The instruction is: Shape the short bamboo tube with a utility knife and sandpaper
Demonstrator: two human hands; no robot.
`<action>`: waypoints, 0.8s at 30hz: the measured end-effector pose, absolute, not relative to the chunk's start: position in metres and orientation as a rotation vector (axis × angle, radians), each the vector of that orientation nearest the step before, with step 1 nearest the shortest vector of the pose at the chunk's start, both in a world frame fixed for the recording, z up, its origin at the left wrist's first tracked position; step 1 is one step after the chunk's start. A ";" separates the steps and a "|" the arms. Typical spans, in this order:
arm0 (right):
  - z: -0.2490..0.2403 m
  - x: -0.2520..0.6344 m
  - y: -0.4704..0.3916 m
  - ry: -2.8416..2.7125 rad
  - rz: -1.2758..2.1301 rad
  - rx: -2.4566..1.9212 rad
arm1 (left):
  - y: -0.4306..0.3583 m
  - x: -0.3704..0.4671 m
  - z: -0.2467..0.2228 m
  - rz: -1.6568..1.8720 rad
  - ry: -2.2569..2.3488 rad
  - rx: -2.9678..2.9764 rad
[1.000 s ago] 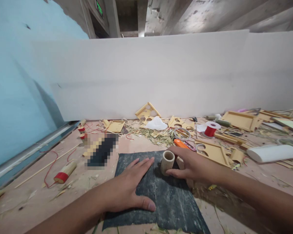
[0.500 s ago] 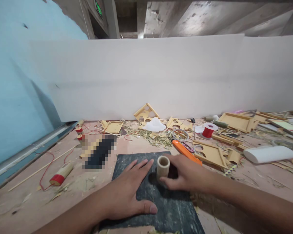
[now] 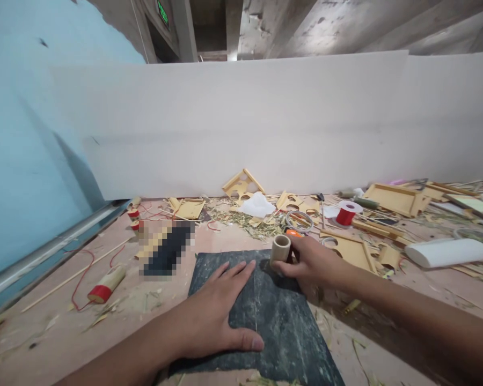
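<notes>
A dark sheet like sandpaper (image 3: pixel 282 327), streaked with pale dust, lies flat on the table. My left hand (image 3: pixel 213 316) rests spread on its left part, fingers apart and holding nothing. At the sheet's far right corner, my right hand (image 3: pixel 309 260) grips a short bamboo tube (image 3: pixel 280 252) between thumb and fingers. The tube stands upright, its hollow open end facing up. Its lower end is at the sheet; whether it touches cannot be made out. Some right-hand fingers are hidden behind the tube.
Beyond the hands lie bamboo shavings (image 3: pixel 261 229), a red ribbon spool (image 3: pixel 346 213), wooden frames (image 3: pixel 396 199) and a white roll (image 3: pixel 448 253). Left of the sheet is a red-banded bamboo piece (image 3: pixel 107 284) with red string. A white panel (image 3: pixel 241 123) stands behind.
My right hand has moved the bamboo tube away from me and slightly right, from the sheet's middle to its far right corner. My left hand stays on the sheet.
</notes>
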State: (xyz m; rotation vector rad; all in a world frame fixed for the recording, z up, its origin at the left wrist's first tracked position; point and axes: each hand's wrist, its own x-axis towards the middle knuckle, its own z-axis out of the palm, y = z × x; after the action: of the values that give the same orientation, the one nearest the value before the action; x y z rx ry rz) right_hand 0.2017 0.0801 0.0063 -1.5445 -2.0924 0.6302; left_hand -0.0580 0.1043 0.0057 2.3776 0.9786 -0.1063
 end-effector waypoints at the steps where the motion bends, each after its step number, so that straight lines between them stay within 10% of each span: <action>1: 0.006 0.201 0.080 -2.080 0.645 -1.532 | 0.104 -0.058 0.006 -0.108 0.988 2.371; 24: 0.003 0.196 0.077 -2.090 0.740 -1.486 | 0.104 -0.055 0.004 -0.067 0.915 2.396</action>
State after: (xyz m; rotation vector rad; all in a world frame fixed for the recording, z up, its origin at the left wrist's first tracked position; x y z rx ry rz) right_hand 0.1956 0.0770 0.0034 -1.4860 -2.0896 0.7400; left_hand -0.0552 0.1038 0.0037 2.3958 0.9154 -0.0671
